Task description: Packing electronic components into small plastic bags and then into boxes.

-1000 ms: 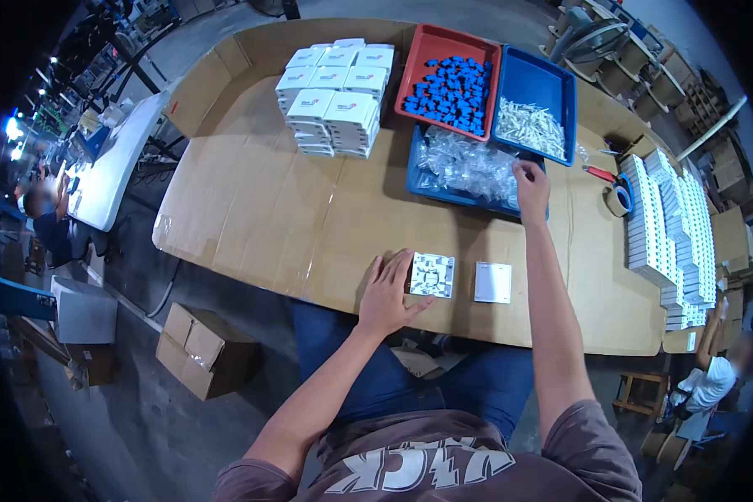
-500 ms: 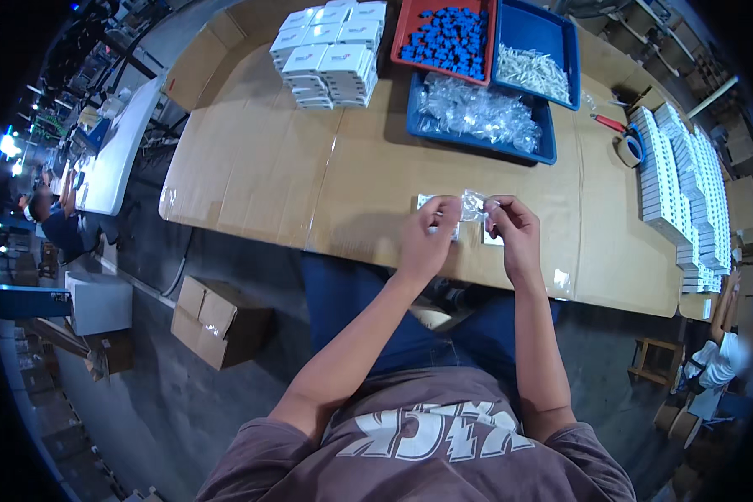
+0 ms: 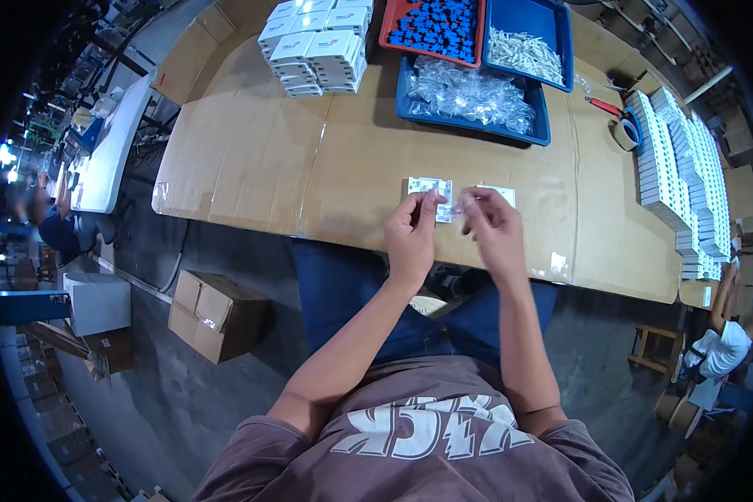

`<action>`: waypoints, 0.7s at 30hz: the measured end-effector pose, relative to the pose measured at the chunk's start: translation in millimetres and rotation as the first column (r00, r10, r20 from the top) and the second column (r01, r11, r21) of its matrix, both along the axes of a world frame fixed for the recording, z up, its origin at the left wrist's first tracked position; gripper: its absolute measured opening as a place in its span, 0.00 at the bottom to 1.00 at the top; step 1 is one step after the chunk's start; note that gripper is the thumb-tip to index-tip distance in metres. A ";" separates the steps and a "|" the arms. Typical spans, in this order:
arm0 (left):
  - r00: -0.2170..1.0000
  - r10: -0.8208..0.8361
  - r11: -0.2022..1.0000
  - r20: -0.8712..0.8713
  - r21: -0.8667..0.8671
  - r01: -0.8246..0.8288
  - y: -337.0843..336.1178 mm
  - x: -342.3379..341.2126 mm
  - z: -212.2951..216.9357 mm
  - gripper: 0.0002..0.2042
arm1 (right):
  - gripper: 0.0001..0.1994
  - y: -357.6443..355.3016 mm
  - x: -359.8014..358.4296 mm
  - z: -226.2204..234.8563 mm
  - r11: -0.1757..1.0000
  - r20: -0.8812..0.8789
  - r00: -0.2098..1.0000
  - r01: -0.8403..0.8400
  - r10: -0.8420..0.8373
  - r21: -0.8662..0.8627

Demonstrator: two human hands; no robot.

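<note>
Now, clear plastic bag (image 3: 458, 207) between both hands, above cardboard tabletop (image 3: 251, 176)! Right hand (image 3: 494, 231) has fingertips clamped on it; left hand (image 3: 412, 236) close by, cannot tell whether fingers pinch too. White patterned piece (image 3: 431, 185), white square plate (image 3: 507, 195) partly behind hands.

The tabletop (image 3: 351, 167) was covered in matt brown cardboard, with a patch of glossy tape (image 3: 560, 263) at its near edge. Near the middle, a small see-through packet (image 3: 457, 207) looked like thin, shiny plastic — as did the crinkled bags (image 3: 468, 92) in the smooth blue plastic tray (image 3: 542, 117) farther off. The white case (image 3: 418, 183) looked like smooth plastic. The shirt (image 3: 410, 389) was matt cloth — the stool (image 3: 659, 332) on the right, wood.
</note>
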State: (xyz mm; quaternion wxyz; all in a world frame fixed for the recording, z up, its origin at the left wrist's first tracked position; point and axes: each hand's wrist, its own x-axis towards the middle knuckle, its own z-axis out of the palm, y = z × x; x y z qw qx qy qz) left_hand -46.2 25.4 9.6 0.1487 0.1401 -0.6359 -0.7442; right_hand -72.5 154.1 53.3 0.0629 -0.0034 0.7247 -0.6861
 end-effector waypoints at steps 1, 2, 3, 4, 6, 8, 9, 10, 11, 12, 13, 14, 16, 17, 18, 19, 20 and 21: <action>1.000 -0.005 1.000 -0.009 0.008 0.005 1.5 1.5 0.8 0.16 | 0.10 -3.1 0.5 -7.6 0.999 0.017 0.999 -0.039 0.039 -0.006; 1.000 -0.006 1.000 -0.011 0.005 0.006 1.2 3.4 2.2 0.16 | 0.10 -4.7 0.5 -15.6 0.997 0.033 0.996 -0.078 0.078 -0.012; 1.000 0.013 1.000 0.012 -0.004 -0.013 -1.9 5.6 5.5 0.16 | 0.10 -4.9 1.0 -15.2 0.995 0.052 0.995 -0.088 0.090 -0.038; 0.999 0.033 0.999 0.036 -0.015 -0.032 -4.9 6.3 6.7 0.15 | 0.10 -2.9 0.2 -14.2 0.995 0.052 0.994 -0.091 0.094 -0.045; 0.996 0.093 0.995 0.018 -0.044 -0.092 -7.6 4.7 3.8 0.15 | 0.09 7.8 0.1 -14.7 0.997 0.054 0.997 -0.051 0.048 0.064; 0.991 0.133 0.983 0.018 0.127 -0.135 -14.1 -1.2 6.5 0.16 | 0.09 20.9 -3.1 -19.2 0.993 0.002 1.000 0.021 -0.022 0.117; 0.992 0.121 0.986 0.024 0.114 -0.123 -16.6 -2.6 4.7 0.16 | 0.10 18.8 -2.8 -17.2 0.999 0.022 1.000 0.020 -0.022 0.048; 0.993 0.115 0.987 0.026 0.108 -0.117 -16.3 -1.9 1.9 0.16 | 0.11 15.5 -1.4 -15.7 1.000 0.041 0.999 0.022 -0.021 -0.021; 0.995 0.091 0.986 0.025 0.136 -0.094 -14.4 -0.5 -1.1 0.16 | 0.11 7.8 1.4 -16.3 0.998 0.042 0.999 0.002 0.001 -0.059; 0.997 0.068 0.984 0.021 0.166 -0.070 -11.5 0.4 -2.4 0.16 | 0.12 -1.9 4.2 -15.6 0.995 0.040 0.999 -0.018 0.022 -0.095; 0.998 0.060 0.984 0.022 0.164 -0.063 -8.0 1.7 -0.5 0.16 | 0.13 -9.6 7.2 -8.0 0.992 0.076 0.995 -0.055 0.064 -0.113; 0.998 0.044 0.989 0.037 0.141 -0.049 -4.4 3.2 2.8 0.17 | 0.11 -13.4 7.1 -10.1 0.991 0.074 0.992 -0.090 0.097 -0.097; 0.998 0.027 0.993 0.050 0.115 -0.032 -3.0 3.7 2.5 0.17 | 0.09 -11.3 2.8 -22.1 0.986 0.076 0.992 -0.085 0.097 -0.144; 0.998 0.001 0.993 0.061 0.120 -0.008 -5.3 3.4 -3.8 0.16 | 0.09 -6.1 1.4 -24.1 0.986 0.074 0.993 -0.082 0.094 -0.145; 0.997 -0.025 0.992 0.073 0.126 0.016 -7.4 2.5 -2.1 0.16 | 0.08 0.6 -0.4 -25.3 0.988 0.072 0.996 -0.036 0.047 -0.147; 0.997 -0.028 0.992 0.072 0.125 0.019 -10.4 2.6 0.2 0.16 | 0.08 6.4 -2.1 -26.3 0.989 0.070 0.998 0.011 0.000 -0.148; 0.995 -0.071 0.984 0.072 0.171 0.058 -14.4 2.9 3.4 0.16 | 0.08 11.3 -4.0 -26.7 0.989 0.069 0.998 0.013 -0.003 -0.149; 0.991 -0.112 0.972 0.070 0.217 0.095 -16.8 3.4 7.2 0.15 | 0.08 15.6 -5.2 -26.6 0.985 0.074 0.997 0.032 -0.020 -0.168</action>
